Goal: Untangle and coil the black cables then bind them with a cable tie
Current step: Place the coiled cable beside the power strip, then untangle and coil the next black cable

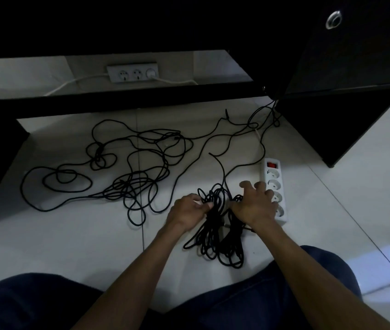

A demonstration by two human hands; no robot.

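At the lower centre of the frame, a person seated on a pale tiled floor (pixel 70 246) works a bunched bundle of black cable (pixel 215 236), thin, matte and round in section, its loops hanging in a dense knot between both hands. The left hand (pixel 186 210) has its grip clenched on strands at the top of the bundle, thumb and fingers pinching them. The right hand (pixel 255 206) holds the bundle's right side, though its fingers splay upward and the dim light makes it hard to say how firmly it grasps. Just beside that hand lies a white plastic power strip (pixel 273 186), rectangular, with a red switch at its far end and round sockets in a row.

Across the middle left, more loose black cable (pixel 127 177) sprawls over the glossy tiles in wide, overlapping curls, one run trailing toward the upper right under a dark cabinet (pixel 344 67) with a round metal fitting. At the upper centre, a grey wall socket plate (pixel 133 72) shows below a dark shelf edge, white leads running from it. Dark blue trousers (pixel 34 303) fill the bottom corners.
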